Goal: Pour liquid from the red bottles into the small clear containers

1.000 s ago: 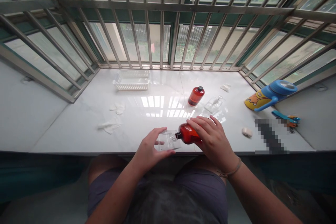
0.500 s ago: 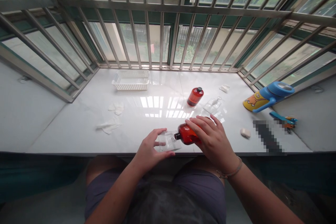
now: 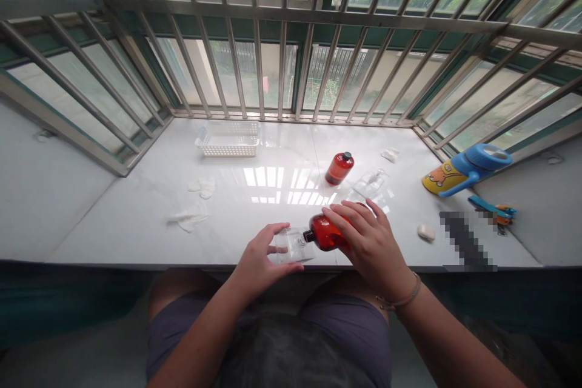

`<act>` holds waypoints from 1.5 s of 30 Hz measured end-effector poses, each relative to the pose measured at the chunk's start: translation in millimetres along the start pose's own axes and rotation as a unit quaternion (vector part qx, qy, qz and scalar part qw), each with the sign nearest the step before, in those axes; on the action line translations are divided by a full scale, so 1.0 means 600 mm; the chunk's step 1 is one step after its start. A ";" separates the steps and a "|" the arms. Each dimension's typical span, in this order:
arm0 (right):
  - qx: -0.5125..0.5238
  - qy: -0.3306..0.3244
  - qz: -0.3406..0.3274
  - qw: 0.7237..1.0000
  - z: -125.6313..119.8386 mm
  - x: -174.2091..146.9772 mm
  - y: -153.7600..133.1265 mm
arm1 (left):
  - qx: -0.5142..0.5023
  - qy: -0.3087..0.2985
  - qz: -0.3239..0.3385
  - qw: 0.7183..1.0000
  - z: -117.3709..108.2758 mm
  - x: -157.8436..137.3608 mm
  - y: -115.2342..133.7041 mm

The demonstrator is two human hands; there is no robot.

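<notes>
My right hand [image 3: 368,242] grips an orange-red bottle [image 3: 324,233], tipped on its side with its dark neck pointing left. The neck meets a small clear container [image 3: 293,245] near the front edge of the white sill [image 3: 136,218]. My left hand [image 3: 261,260] is curled around that clear container and steadies it. A second orange-red bottle [image 3: 339,168] with a black cap stands upright further back, right of centre. Whether liquid is flowing from the tipped bottle is too small to tell.
A white slotted basket [image 3: 228,138] sits at the back left. Crumpled white scraps [image 3: 193,215] lie at the left. Clear plastic packaging [image 3: 370,182] lies behind my right hand. At the right are a small white piece [image 3: 426,231], a blue and yellow toy [image 3: 468,167], and window bars behind.
</notes>
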State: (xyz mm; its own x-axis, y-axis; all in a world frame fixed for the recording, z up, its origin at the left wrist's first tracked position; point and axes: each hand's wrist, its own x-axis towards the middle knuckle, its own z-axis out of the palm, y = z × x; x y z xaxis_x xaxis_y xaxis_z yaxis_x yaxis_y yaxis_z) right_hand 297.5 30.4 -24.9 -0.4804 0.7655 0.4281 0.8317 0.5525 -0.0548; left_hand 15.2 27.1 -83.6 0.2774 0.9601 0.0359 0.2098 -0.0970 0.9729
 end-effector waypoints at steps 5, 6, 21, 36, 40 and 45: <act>-0.001 -0.002 0.003 1.000 0.001 -0.001 0.001 | 0.004 -0.004 -0.001 1.000 -0.001 0.000 -0.001; -0.002 -0.001 0.003 1.000 0.001 -0.001 0.001 | 0.005 -0.004 -0.001 1.000 -0.001 0.000 -0.001; -0.024 0.021 -0.010 0.999 0.001 0.001 0.000 | 0.011 -0.009 -0.004 1.000 -0.001 0.001 -0.009; -0.040 0.027 -0.017 0.999 0.001 0.004 0.003 | 0.015 -0.008 -0.001 1.000 -0.002 0.002 -0.021; -0.045 0.027 -0.019 0.998 0.002 0.004 0.004 | 0.014 -0.007 -0.003 1.000 -0.003 0.002 -0.025; -0.048 0.028 -0.021 0.998 0.001 0.004 0.005 | 0.015 -0.006 -0.008 1.000 -0.003 0.002 -0.026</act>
State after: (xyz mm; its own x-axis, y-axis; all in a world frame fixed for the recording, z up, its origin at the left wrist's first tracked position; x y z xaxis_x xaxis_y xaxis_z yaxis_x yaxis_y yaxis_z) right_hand 298.9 34.2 -24.8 -0.5008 0.7220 0.4774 0.8356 0.5471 0.0492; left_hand 10.7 30.3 -98.4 0.2855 0.9582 0.0173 0.2428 -0.0897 0.9659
